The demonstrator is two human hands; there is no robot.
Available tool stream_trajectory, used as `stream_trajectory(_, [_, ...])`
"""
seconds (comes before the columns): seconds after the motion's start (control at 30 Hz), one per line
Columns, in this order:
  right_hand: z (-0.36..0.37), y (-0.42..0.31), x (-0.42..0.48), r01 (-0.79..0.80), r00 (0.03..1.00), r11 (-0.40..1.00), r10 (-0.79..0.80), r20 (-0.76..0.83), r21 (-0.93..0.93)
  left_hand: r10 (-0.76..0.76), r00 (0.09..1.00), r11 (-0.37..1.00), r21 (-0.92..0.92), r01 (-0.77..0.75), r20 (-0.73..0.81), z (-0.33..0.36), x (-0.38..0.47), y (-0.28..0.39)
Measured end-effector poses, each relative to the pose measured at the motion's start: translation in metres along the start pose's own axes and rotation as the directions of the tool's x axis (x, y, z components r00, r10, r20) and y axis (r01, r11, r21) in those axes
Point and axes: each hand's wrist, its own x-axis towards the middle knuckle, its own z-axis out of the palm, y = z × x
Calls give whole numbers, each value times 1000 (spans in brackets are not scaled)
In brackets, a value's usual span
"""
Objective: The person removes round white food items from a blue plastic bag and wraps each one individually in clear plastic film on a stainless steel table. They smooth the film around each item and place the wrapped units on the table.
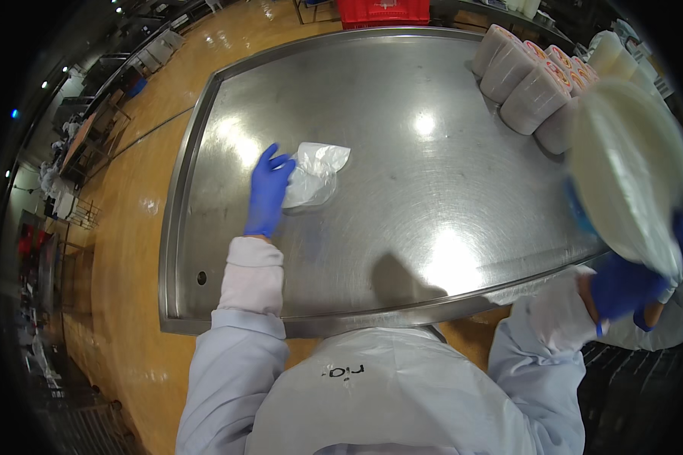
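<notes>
My left hand (270, 187), in a blue glove, is over the steel table with its fingers bent and apart. It overlaps the left edge of a crumpled clear plastic bag (316, 176); whether it touches the bag is hard to tell. At the far right my right hand (626, 287), also blue-gloved and blurred by motion, grips the lower end of a large pale round tub or bowl (629, 170). The tub is tilted and raised beyond the table's right side, and it hides part of what lies behind it.
A raised rim edges the stainless steel table (375, 227), which has a drain hole (201, 278). Several wrapped white tubs (535, 96) with printed lids stand at its back right. A red crate (384, 12) is beyond. Part of another person's gloved hand (643, 319) shows at right.
</notes>
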Motion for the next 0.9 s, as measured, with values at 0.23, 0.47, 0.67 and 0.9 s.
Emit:
stream_trajectory(0.23, [123,144,-78,-181,771,440,618,150,-880,135,982,910,376,-176,134,-34,60,-64])
stream_trajectory(0.47, [113,51,57,-430,903,878,421,-85,-211,-125,992,886,448,119,-15,-4,100,-43])
stream_trajectory(0.67, [99,158,-32,-444,832,582,551,-72,-682,-111,994,862,500,86,20,22,155,-93])
stream_trajectory(0.9, [48,176,-25,-805,539,569,819,-197,168,63,992,992,98,-74,111,46,128,-48])
